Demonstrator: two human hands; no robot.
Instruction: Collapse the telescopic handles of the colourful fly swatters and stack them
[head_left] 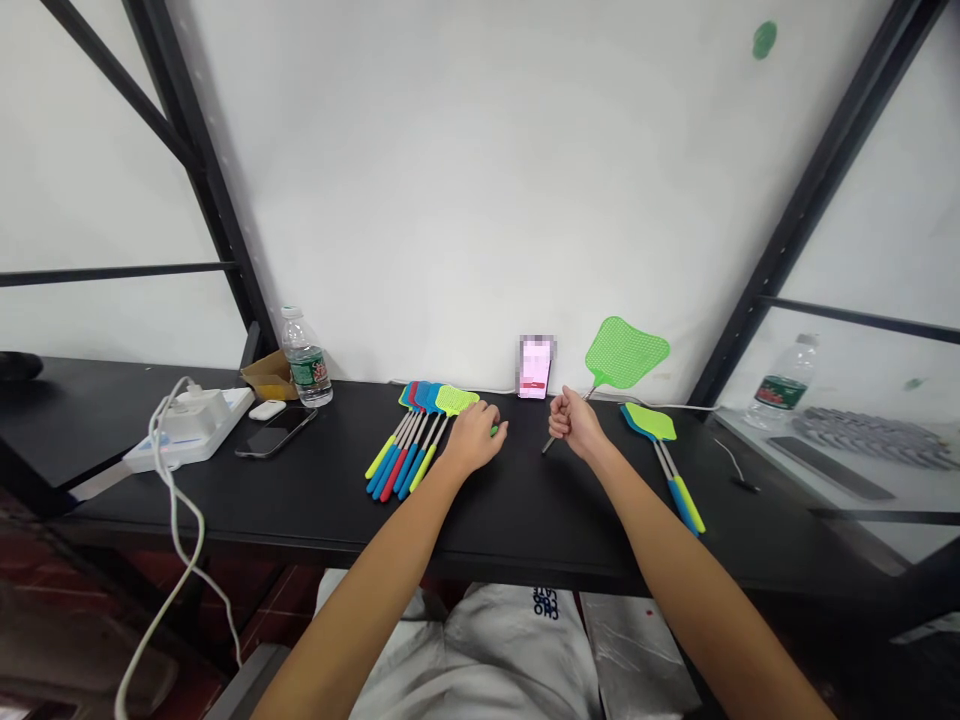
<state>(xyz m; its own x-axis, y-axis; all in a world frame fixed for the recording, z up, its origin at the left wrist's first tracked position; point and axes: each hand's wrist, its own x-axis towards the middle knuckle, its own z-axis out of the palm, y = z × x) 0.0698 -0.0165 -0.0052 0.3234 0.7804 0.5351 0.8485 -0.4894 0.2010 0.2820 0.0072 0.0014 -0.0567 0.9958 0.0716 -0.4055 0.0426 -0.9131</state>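
Observation:
My right hand (574,422) is closed around the thin metal shaft of a green fly swatter (626,352). Its mesh head points up and to the right, and the bare shaft end sticks out below my fist. Near the middle of the table, my left hand (478,437) has its fingers curled down over a small green piece (494,431), mostly hidden. Just left of that hand lies a fanned row of several fly swatters (409,450) with blue, red and yellow-green handles. Two more swatters, one yellow-green (651,421) and one blue (682,508), lie overlapping at the right.
A lit phone (534,368) leans against the wall. At the left are a water bottle (307,362), a cardboard box (270,378), a white case (267,410), a dark phone (277,433) and a power strip (187,440) with cables. Black frame posts (795,200) rise at both sides.

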